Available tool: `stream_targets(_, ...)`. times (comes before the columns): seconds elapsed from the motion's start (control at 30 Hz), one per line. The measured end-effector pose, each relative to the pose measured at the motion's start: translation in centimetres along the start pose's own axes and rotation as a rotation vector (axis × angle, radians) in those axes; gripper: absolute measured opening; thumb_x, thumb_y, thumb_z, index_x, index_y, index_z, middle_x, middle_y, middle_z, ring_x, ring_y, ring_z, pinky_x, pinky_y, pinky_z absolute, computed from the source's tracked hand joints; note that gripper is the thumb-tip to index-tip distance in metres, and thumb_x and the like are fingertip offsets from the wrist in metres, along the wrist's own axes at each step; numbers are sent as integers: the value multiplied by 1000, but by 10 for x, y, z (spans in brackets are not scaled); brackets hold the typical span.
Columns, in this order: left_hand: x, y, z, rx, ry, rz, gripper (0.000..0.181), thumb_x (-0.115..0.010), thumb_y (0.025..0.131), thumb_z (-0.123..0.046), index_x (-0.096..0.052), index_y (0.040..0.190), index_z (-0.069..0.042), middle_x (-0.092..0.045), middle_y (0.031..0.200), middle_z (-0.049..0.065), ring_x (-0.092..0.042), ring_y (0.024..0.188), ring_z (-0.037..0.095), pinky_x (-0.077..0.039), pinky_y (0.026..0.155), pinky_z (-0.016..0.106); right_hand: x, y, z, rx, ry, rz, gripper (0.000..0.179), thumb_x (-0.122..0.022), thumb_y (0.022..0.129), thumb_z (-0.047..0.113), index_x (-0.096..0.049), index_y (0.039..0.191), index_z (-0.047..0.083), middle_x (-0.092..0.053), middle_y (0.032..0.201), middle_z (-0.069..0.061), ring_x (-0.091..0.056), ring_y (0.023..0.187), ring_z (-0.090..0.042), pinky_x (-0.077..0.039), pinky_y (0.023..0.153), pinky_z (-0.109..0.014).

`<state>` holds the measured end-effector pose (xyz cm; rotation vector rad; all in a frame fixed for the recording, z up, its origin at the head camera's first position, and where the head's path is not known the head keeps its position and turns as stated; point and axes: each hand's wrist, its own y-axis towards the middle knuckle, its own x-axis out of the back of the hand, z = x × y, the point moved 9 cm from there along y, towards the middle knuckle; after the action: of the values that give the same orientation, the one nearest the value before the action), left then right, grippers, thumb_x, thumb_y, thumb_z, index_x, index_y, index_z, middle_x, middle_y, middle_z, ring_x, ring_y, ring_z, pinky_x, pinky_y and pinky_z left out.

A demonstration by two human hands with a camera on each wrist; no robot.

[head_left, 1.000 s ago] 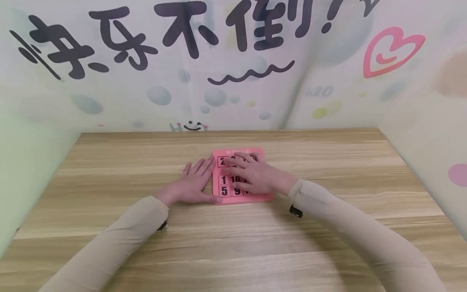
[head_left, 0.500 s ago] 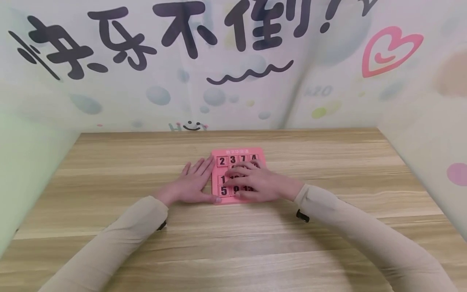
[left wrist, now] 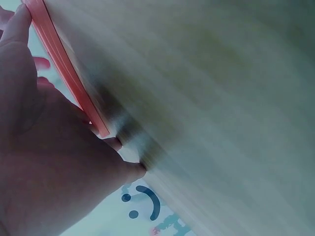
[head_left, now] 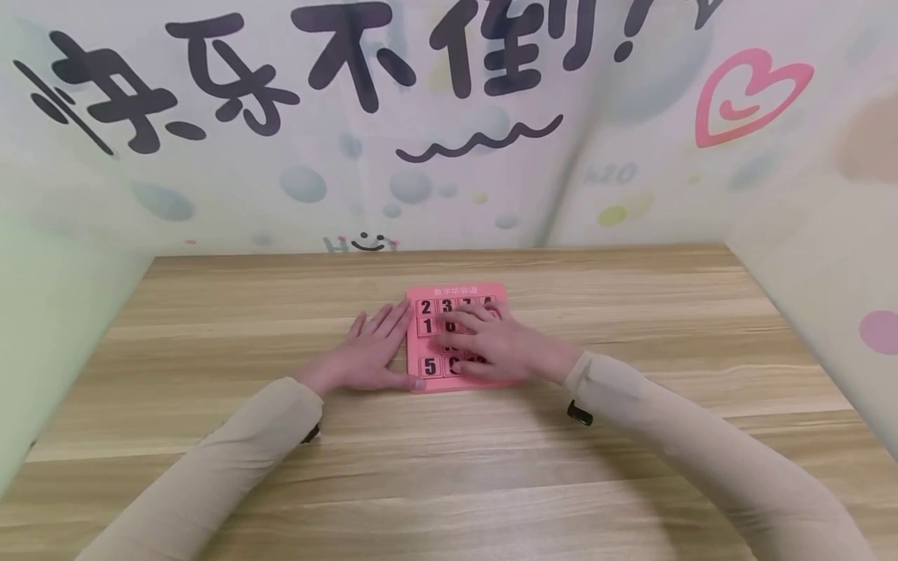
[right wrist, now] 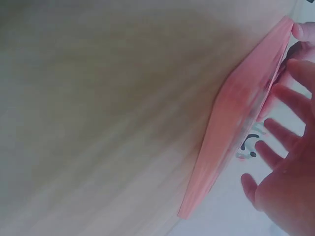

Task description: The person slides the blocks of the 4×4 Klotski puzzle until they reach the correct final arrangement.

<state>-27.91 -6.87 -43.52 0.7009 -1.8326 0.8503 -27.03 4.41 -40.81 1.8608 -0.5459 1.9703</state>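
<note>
Now the pink board (head_left: 442, 385) lies flat on the desk (head_left: 449, 483). The left hand (head_left: 368, 358) touches its left side with straight fingers. The right hand (head_left: 501, 349) is over the number tiles (head_left: 430, 367), its fingers loose, gripping nothing.

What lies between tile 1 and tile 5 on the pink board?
The head view shows only an empty slot between tile 1 and tile 5, with the right hand close by.
</note>
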Motion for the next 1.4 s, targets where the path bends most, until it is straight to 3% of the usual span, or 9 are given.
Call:
stream_targets(0.57,1,0,-1,3,4,3,109,-43,74,-72,5,142,-3,11,147,10,8,133,30,4,103,54,1,-19,26,196,129,-30,43,-45,89,41,-45,131,32,-35,138,6,-25,127,-20,-18,99,-54)
stream_targets(0.67,1,0,-1,5,3,8,109,-43,73,-73,5,142,-3,12,147,9,8,133,30,4,103,53,2,-18,25,188,124,-45,42,-46,89,39,-46,130,32,-36,138,5,-27,126,-21,-20,99,-52)
stream_targets(0.93,1,0,-3,-6,-11,1,108,-46,74,-70,4,142,-4,13,148,9,7,132,31,3,102,54,-1,-13,10,38,65,-14,46,-44,90,41,-39,135,33,-29,142,0,-25,127,-25,-18,99,-55)
stream_targets(1.13,0,0,-1,-4,-8,-2,109,-44,73,-72,6,142,-5,14,147,8,8,132,31,3,103,53,-1,-21,10,70,112,-27,45,-44,91,40,-40,135,31,-29,142,3,-25,128,-24,-18,99,-56)
stream_targets(1.4,-1,1,1,-3,-4,-5,110,-43,72,-74,7,142,-5,15,147,8,8,132,30,4,103,53,8,-34,12,146,131,-91,32,-49,90,33,-57,119,24,-47,128,4,-35,120,-20,-25,95,-45)
